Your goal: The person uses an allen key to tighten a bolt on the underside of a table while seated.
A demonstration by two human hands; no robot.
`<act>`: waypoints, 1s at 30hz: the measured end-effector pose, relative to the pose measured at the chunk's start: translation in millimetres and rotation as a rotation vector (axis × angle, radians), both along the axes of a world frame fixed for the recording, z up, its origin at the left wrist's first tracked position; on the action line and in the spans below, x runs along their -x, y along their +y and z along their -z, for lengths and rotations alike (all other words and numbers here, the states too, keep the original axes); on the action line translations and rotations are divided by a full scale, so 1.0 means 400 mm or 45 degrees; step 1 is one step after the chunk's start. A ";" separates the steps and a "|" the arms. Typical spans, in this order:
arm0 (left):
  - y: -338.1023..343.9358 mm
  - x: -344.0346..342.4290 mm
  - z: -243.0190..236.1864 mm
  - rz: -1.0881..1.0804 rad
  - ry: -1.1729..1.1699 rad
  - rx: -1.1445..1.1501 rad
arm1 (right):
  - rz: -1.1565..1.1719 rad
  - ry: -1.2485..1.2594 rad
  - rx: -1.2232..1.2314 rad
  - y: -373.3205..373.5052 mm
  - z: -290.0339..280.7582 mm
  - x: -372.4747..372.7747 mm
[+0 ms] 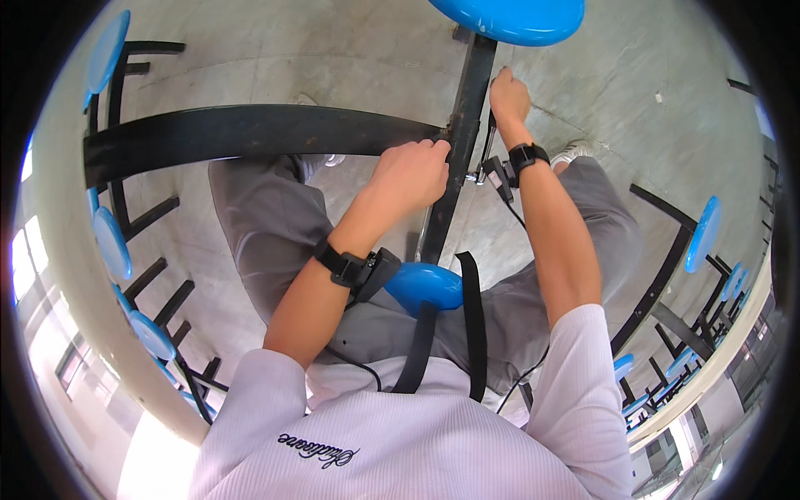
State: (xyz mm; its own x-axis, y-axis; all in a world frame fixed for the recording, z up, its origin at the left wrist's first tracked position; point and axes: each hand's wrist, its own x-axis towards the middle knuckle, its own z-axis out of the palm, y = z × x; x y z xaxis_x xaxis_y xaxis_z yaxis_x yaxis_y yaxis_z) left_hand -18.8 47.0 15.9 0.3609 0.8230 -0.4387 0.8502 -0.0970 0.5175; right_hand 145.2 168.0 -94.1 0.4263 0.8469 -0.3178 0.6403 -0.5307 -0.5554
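A black metal frame [464,104] runs away from me, with a side beam [250,129] joining it from the left. My left hand [410,177] is closed over the frame near that joint, its fingertips hidden behind the metal. On the frame's right side, my right hand [509,96] grips the dark handle of a ratchet wrench [488,142]. The wrench's shiny head [475,177] is against the side of the frame, below the joint. What fastener it sits on is too small to make out.
A round blue seat [517,21] tops the frame's far end, and another blue seat [425,287] is between my legs. More blue seats on black frames stand at left [112,242] and right [704,233]. The floor [350,67] is grey concrete.
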 end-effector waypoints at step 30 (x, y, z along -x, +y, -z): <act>0.028 -0.006 0.023 0.016 0.113 0.016 | -0.232 0.295 -0.870 -0.427 -0.255 0.009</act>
